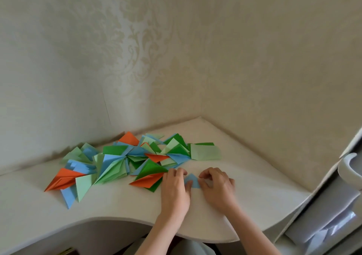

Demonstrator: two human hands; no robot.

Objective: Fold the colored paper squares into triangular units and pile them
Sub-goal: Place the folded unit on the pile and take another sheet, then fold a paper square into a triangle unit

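A small light-blue paper piece (192, 180), folded to a point at its top, lies on the white desk (121, 202) between my two hands. My left hand (175, 188) holds its left edge with curled fingers and thumb. My right hand (216, 184) pinches its right edge, fingers curled. A wide pile of folded triangular units (125, 162) in orange, dark green, light green and blue spreads over the desk to the left and behind my hands. Light-green unfolded paper squares (205, 152) lie at the pile's right end.
The desk sits in a wall corner, with patterned wallpaper (137, 59) behind it. Its curved front edge (109, 218) runs just below my wrists. A white cabinet with a handle (347, 166) stands at the right.
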